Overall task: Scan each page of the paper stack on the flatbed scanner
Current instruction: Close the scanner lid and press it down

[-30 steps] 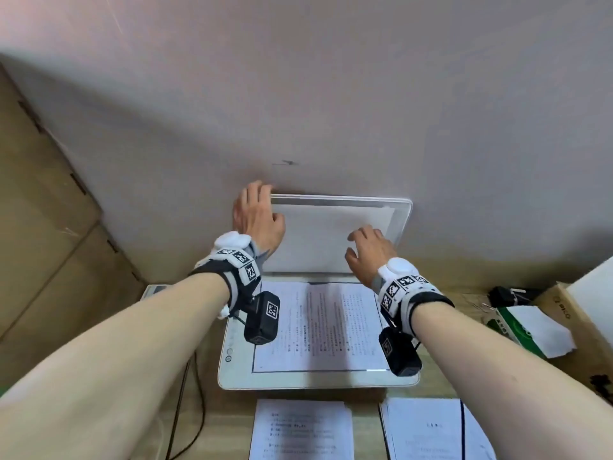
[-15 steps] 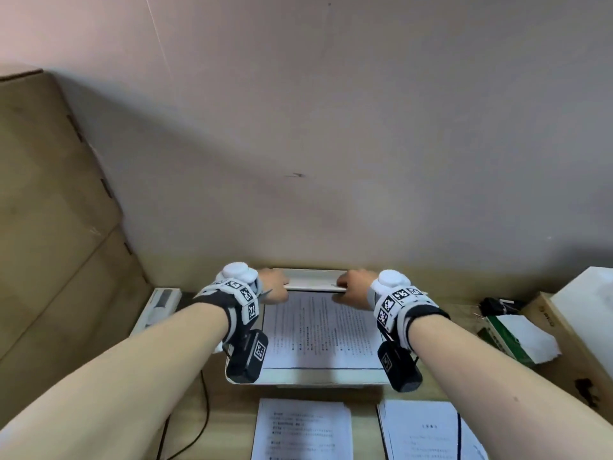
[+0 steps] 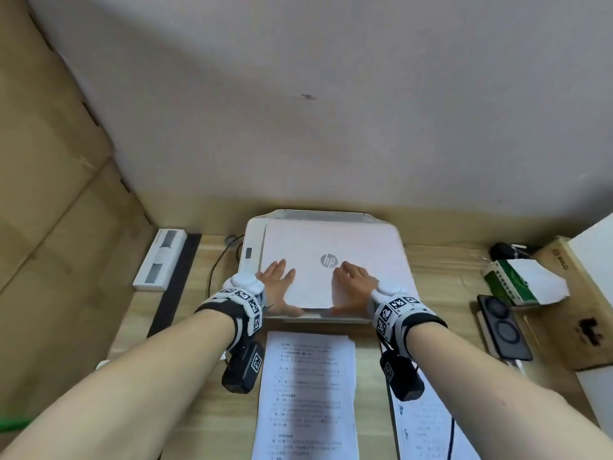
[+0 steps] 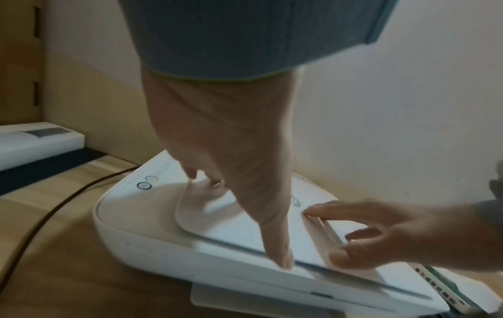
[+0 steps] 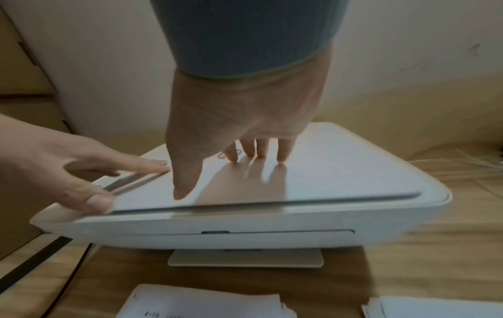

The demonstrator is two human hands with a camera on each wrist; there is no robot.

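A pale wall rises behind a light wooden tabletop, and against it sits the white flatbed scanner with its lid down flat, the round logo facing up. Both hands lie on the near half of the lid with fingers straight and spread. The left hand presses near the lid's left edge, its thumb reaching the front lip; in the left wrist view the thumb tip touches the front edge of the lid. The right hand rests flat just right of the logo, fingertips on the lid's surface and the thumb pointing toward the front edge. Neither hand grips anything.

Just in front of the scanner, on the tabletop, lies a stack of printed pages, text up. Beside it to the right lies a second pile of sheets, partly hidden by the right forearm. A black cable runs off the scanner's left side. Farther left a long white device lies along the tabletop. Well to the right are a green and white box and a dark flat case, next to a cardboard box.
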